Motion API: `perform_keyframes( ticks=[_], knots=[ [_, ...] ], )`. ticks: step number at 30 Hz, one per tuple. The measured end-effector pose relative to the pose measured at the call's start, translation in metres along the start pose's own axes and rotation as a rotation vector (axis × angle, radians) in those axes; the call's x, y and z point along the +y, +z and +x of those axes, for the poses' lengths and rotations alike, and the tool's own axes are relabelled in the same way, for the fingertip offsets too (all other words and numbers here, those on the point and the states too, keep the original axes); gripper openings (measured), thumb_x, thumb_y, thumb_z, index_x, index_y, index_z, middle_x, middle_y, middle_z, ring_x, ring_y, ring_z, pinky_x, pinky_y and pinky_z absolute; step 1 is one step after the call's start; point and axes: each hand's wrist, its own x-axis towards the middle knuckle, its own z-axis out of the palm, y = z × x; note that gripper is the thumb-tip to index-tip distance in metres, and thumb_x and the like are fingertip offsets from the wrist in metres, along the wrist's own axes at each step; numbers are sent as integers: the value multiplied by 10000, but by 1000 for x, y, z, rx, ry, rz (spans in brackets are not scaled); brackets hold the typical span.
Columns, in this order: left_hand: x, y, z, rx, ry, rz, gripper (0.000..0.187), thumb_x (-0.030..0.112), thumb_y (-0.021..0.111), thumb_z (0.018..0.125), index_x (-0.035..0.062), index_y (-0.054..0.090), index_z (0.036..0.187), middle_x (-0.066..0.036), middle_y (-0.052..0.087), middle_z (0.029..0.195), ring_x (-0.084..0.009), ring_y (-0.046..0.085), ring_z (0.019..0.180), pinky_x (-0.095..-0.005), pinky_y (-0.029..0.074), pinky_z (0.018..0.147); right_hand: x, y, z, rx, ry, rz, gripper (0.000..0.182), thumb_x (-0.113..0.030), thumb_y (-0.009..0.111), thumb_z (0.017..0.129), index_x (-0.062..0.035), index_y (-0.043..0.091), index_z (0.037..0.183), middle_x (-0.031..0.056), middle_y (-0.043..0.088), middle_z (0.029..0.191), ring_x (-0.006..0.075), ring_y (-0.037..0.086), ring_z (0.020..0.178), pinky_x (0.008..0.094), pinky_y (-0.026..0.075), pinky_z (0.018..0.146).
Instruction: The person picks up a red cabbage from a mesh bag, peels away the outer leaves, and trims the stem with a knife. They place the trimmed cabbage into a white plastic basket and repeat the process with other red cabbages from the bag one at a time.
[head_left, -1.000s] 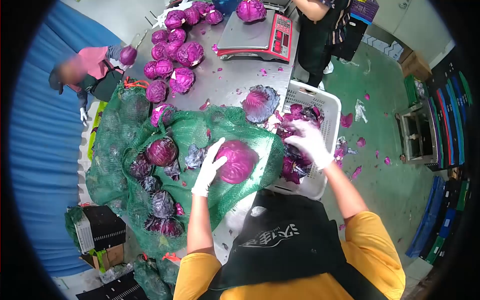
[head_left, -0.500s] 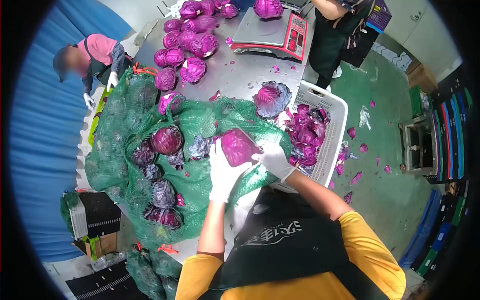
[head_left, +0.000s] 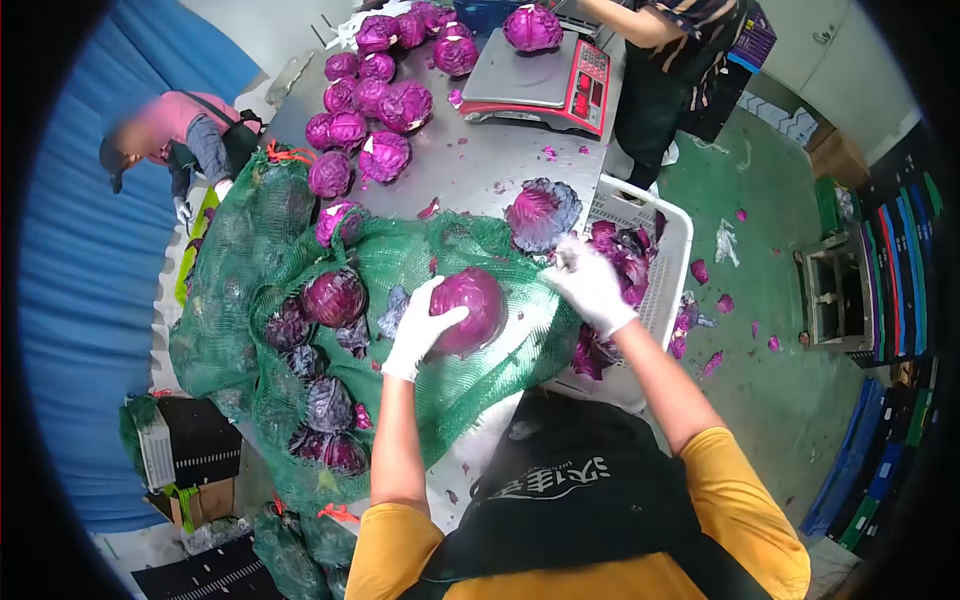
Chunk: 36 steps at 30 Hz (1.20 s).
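Note:
A round red cabbage (head_left: 470,311) rests on the green mesh bag (head_left: 520,345) in front of me. My left hand (head_left: 424,328), in a white glove, is closed around its left side, thumb on top. My gloved right hand (head_left: 592,287) is off the cabbage, over the near side of the white crate (head_left: 676,262). Its fingers are curled together near a loose outer leaf (head_left: 543,213); whether something small sits in them I cannot make out. Inside the crate lie torn purple leaves (head_left: 625,262). Several more cabbages (head_left: 333,297) lie on the mesh at the left.
Trimmed cabbages (head_left: 405,106) are grouped at the table's far left. A red scale (head_left: 540,85) bears one cabbage (head_left: 532,28). One person (head_left: 665,70) stands beyond the scale; another (head_left: 195,130) bends at the left. Leaf scraps (head_left: 712,362) litter the green floor.
My right hand has left the cabbage and moved right and up toward the crate. My left hand keeps hold of the cabbage, which looks smoother. The person at the left has shifted.

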Motion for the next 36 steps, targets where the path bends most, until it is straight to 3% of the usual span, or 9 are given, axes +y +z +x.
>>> perform_keyframes(
  ticks=[4,16,17,20,24,28,30,33,36],
  knots=[
    [19,8,-16,26,98,170,827,407,752,706,44,407,1363,-185,444,1346,-303,448,1247,-376,368,1039,-35,64,7,-289,-43,174,604,-504,665,775,19,617,1074,238,621,1051,360,596,973,388,455,886],
    [47,57,-66,197,251,541,996,359,816,593,70,340,1419,-206,369,1411,-378,365,1295,-435,336,1065,-58,22,-21,-388,-31,-228,303,-304,592,733,-10,665,739,200,659,806,376,632,763,419,499,718],
    [49,59,-68,185,272,583,1002,353,819,587,77,339,1422,-204,363,1416,-378,359,1299,-439,326,1069,-44,31,-29,-268,-310,-480,257,-264,578,725,-29,661,663,164,662,737,343,641,689,407,507,655],
    [42,58,-68,156,289,573,1005,322,828,574,91,343,1424,-184,349,1432,-375,332,1321,-441,298,1091,-25,32,-29,-302,3,-156,213,-221,609,701,-15,630,648,162,623,606,277,622,556,363,500,550],
    [30,27,-73,13,305,367,949,291,831,582,158,392,1412,-158,335,1455,-357,304,1348,-424,272,1119,9,5,-17,-510,425,578,89,-73,576,761,-23,616,699,53,598,586,116,579,512,243,439,465],
    [-2,7,-76,-36,343,219,943,314,838,588,132,387,1396,-134,343,1455,-350,296,1356,-429,253,1122,62,-23,-8,-445,413,477,47,-39,580,772,-25,611,740,51,583,571,106,555,480,233,408,405],
    [-4,6,-79,-13,362,125,946,330,844,582,125,389,1385,-125,351,1450,-350,289,1359,-432,245,1124,99,-32,2,-243,502,280,60,-65,602,755,-11,626,761,93,621,606,204,623,542,310,491,488],
    [-2,16,-77,-30,342,192,976,372,874,514,119,412,1335,-126,394,1403,-363,270,1354,-436,230,1125,101,-39,-3,180,201,-398,393,-152,661,706,-39,619,1080,184,667,929,348,641,898,400,507,818],
    [22,17,-68,-32,345,217,995,363,881,501,112,398,1334,-121,416,1375,-360,280,1342,-436,231,1122,43,-6,-11,-97,94,253,647,-120,773,686,-11,517,1270,133,618,1160,224,611,1030,314,472,910]
  ],
)
